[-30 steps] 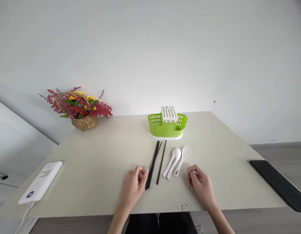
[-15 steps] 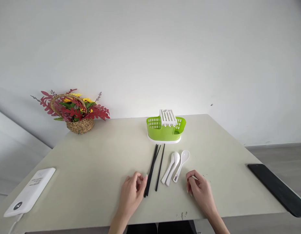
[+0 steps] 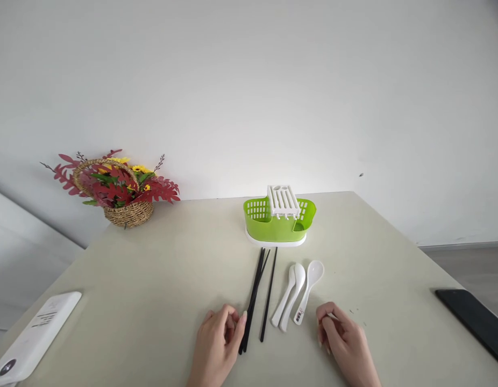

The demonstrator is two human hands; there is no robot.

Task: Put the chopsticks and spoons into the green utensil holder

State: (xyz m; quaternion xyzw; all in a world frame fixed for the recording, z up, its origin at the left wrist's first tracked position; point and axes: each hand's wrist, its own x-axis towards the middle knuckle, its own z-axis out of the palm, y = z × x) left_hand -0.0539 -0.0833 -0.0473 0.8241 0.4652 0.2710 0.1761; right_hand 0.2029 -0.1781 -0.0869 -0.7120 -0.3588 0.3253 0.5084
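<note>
My left hand [image 3: 219, 341] rests on the table, fingers loosely curled around nothing, its thumb tip close beside a cluster of black chopsticks [image 3: 255, 295]; whether they touch I cannot tell. A single black chopstick [image 3: 268, 301] lies apart, just right of the cluster. Further right are two white spoons side by side, the nearer-right one [image 3: 299, 279] bowl down, and a third white spoon [image 3: 314, 273] bowl up with a label on its handle. My right hand [image 3: 346, 344] lies curled closed, right of the spoons. Behind stands a green utensil basket [image 3: 273, 232] with a white slotted top piece [image 3: 284, 201].
A wicker basket [image 3: 130, 214] of red and yellow flowers stands at the back left against the wall. A white power bank [image 3: 39, 333] lies at the left edge. A black phone [image 3: 472, 322] lies at the right edge.
The camera view has shifted, so things on the table appear lower and slightly larger. Both hands keep about the same place and pose; nothing on the table has been moved.
</note>
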